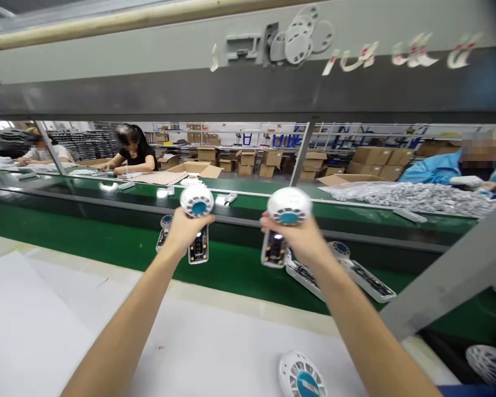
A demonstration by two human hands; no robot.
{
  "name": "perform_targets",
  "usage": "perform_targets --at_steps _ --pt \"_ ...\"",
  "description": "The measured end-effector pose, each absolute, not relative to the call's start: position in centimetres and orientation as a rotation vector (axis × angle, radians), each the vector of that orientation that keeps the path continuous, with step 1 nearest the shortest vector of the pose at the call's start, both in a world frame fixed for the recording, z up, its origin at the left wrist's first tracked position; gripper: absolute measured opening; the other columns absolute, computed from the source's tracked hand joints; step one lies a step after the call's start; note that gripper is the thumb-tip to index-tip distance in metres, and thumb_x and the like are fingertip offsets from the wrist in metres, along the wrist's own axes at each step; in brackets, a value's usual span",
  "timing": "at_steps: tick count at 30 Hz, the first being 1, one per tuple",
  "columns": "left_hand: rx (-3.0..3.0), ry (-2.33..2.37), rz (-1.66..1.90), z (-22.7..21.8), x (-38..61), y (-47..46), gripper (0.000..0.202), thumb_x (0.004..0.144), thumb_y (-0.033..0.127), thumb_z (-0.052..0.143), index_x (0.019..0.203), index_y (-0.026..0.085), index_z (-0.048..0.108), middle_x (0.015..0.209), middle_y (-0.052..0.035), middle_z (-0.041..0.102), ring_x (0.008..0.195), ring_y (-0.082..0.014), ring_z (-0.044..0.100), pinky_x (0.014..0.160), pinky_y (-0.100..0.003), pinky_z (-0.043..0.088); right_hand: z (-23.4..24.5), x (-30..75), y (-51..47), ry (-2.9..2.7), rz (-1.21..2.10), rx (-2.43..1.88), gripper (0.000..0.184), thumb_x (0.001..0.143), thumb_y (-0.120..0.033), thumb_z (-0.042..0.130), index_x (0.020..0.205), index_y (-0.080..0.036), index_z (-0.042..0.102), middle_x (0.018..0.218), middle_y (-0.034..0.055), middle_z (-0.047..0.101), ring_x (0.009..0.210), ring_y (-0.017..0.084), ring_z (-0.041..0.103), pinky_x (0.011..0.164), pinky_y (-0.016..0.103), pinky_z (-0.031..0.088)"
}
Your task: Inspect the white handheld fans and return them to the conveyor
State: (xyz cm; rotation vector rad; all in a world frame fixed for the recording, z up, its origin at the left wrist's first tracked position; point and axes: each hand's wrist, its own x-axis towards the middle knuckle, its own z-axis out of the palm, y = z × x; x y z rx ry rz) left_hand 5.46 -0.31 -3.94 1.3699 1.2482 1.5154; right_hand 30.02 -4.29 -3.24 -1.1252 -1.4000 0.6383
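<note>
My left hand [184,229] is closed round a white handheld fan [197,220] with a round grille head and a teal hub; its open handle shows a circuit board. My right hand [300,237] grips a second white fan [285,218] the same way, head up, with a lit spot on its open handle. Both are held upright above the green conveyor belt [86,242]. Below my hands, three more open fan bodies lie on the belt: one [164,231] by my left wrist, two [364,275] right of my right wrist.
A white worktable [45,320] lies in front, with a fan grille [301,377] near its front edge. A grey metal bar [450,270] slants across the right. Across the line people sit at benches with a heap of small silvery parts [405,196] and cardboard boxes [273,160].
</note>
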Motion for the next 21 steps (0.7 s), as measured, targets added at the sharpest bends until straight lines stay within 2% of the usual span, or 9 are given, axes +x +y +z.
perform_targets --at_steps 2,3,6,8,12,15,18,19,21 --pt "1.422 1.428 1.353 -7.6 5.1 2.8 0.023 0.057 0.021 0.081 0.071 0.013 0.065 0.069 -0.004 0.066 0.07 -0.0205 0.062 0.062 -0.03 0.046 -6.5 28.1 -1.7 -1.492 0.827 -1.443 0.036 0.082 -0.037 0.073 0.105 -0.011 0.07 0.108 0.012 0.074 0.101 0.024 0.069 0.087 0.032 0.054" --pt "1.444 1.507 1.28 -9.3 4.8 4.0 0.02 0.059 0.02 0.078 0.071 0.012 0.064 0.069 -0.0047 0.066 0.069 -0.0203 0.061 0.062 -0.03 0.046 -8.0 27.5 -0.7 -1.533 0.844 -1.518 0.035 0.081 -0.033 0.074 0.105 -0.008 0.07 0.106 0.0136 0.074 0.1 0.025 0.07 0.083 0.031 0.054" --pt "1.525 1.736 1.155 -13.1 3.9 6.0 0.025 0.071 0.026 0.073 0.091 0.012 0.065 0.089 -0.0078 0.069 0.081 -0.0209 0.063 0.076 -0.035 0.049 -11.3 26.6 0.5 -1.66 0.77 -1.668 0.029 0.079 -0.027 0.074 0.101 -0.008 0.071 0.104 0.0135 0.075 0.1 0.026 0.069 0.081 0.029 0.051" --pt "1.597 1.885 1.112 -14.6 3.3 6.2 0.033 0.079 0.035 0.068 0.103 0.012 0.064 0.103 -0.0133 0.067 0.099 -0.0268 0.061 0.089 -0.043 0.047 -12.0 26.5 0.3 -1.743 0.649 -1.78 0.026 0.079 -0.025 0.073 0.099 -0.008 0.072 0.108 0.0178 0.073 0.106 0.03 0.067 0.086 0.032 0.048" --pt "1.751 2.095 1.055 -15.9 2.5 6.0 0.041 0.085 0.046 0.059 0.101 0.009 0.067 0.126 -0.0264 0.057 0.129 -0.0432 0.043 0.106 -0.054 0.034 -10.2 27.1 -0.8 -1.929 0.472 -1.9 0.023 0.084 -0.024 0.066 0.099 -0.008 0.073 0.114 0.0217 0.069 0.112 0.035 0.064 0.091 0.036 0.044" --pt "1.817 2.17 1.051 -16.0 1.1 6.4 0.037 0.09 0.043 0.054 0.107 0.013 0.068 0.145 -0.0217 0.046 0.14 -0.039 0.034 0.114 -0.049 0.028 -7.7 28.8 -1.2 -1.996 0.383 -1.93 0.035 0.092 -0.031 0.056 0.119 -0.014 0.069 0.128 0.018 0.065 0.119 0.033 0.061 0.095 0.036 0.043" --pt "1.688 2.321 1.078 -15.5 -1.8 7.3 0.042 0.092 0.038 0.054 0.125 0.013 0.06 0.159 -0.0196 0.028 0.151 -0.0366 0.016 0.119 -0.049 0.019 -5.9 31.2 -1.3 -2.014 0.423 -2.08 0.038 0.087 -0.032 0.062 0.118 -0.013 0.068 0.127 0.0203 0.065 0.119 0.036 0.061 0.092 0.04 0.045" --pt "1.594 2.375 1.074 -15.2 -3.1 7.6 0.045 0.092 0.037 0.056 0.128 0.011 0.057 0.159 -0.0211 0.028 0.151 -0.038 0.015 0.119 -0.053 0.018 -5.5 31.9 -1.3 -2.008 0.463 -2.157 0.037 0.083 -0.031 0.067 0.113 -0.01 0.07 0.123 0.0231 0.066 0.116 0.039 0.062 0.09 0.042 0.047" --pt "1.395 2.427 1.04 -14.6 -5.5 8.0 0.044 0.091 0.036 0.06 0.128 0.011 0.056 0.151 -0.0202 0.04 0.145 -0.038 0.03 0.116 -0.059 0.023 -5.4 32.6 -1.4 -1.993 0.566 -2.28 0.036 0.072 -0.03 0.076 0.099 -0.007 0.071 0.114 0.0261 0.068 0.108 0.042 0.065 0.083 0.044 0.05"
